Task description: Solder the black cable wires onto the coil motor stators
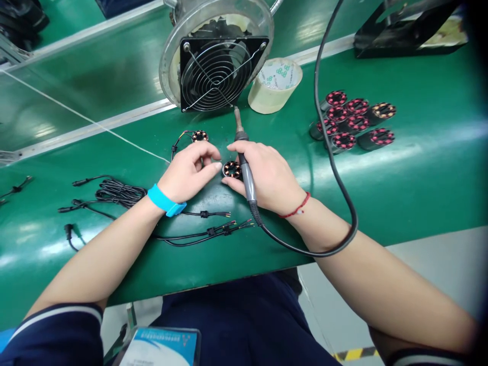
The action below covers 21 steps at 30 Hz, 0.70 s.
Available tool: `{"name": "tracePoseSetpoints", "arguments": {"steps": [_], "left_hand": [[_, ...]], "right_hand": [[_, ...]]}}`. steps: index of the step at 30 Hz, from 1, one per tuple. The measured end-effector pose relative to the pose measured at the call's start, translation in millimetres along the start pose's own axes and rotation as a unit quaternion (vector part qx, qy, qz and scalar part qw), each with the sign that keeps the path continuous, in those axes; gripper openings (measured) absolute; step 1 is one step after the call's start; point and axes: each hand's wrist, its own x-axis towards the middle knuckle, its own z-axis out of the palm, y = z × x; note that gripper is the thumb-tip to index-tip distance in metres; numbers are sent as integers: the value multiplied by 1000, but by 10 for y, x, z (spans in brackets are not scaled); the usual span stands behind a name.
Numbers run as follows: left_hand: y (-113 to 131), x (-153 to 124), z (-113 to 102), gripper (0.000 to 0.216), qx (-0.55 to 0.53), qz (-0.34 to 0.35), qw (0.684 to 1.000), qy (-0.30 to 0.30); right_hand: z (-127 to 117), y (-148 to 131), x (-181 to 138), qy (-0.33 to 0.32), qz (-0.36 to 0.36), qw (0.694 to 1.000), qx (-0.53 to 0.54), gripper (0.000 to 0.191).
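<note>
My right hand [270,175] holds a soldering iron [248,182], its tip pointing away from me toward the fan. The thumb and fingers of the same hand also grip a small motor stator [230,170] with copper windings, resting low over the bench. To its left, my left hand [188,170] has curled fingers with a gap before the thumb; nothing shows between them. The thumb tip is close to the stator's edge. Just beyond that hand lies another stator [200,135] with thin wires attached to a black lead. Black cables [120,192] with bare wire ends run under my left forearm.
A fan with a wire guard [215,76] stands at the back, beside a wide tape roll [274,86]. Several stators with red windings [357,122] are grouped at right. The iron's black cord [335,168] loops over my right forearm. A black stand [412,35] sits back right.
</note>
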Motion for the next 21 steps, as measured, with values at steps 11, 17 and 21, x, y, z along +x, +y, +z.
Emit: {"name": "tracePoseSetpoints", "arguments": {"steps": [11,17,21], "left_hand": [[-8,-62,52,22,317,110,931,-140],[-57,6,-19,17,148,83,985,24],[-83,21,-33,18,148,81,986,3]], "right_hand": [[10,-10,20,-41,-2,999,3,55],[-71,-45,34,-74,-3,997,19,54],[-75,-40,29,-77,-11,996,32,56]]}}
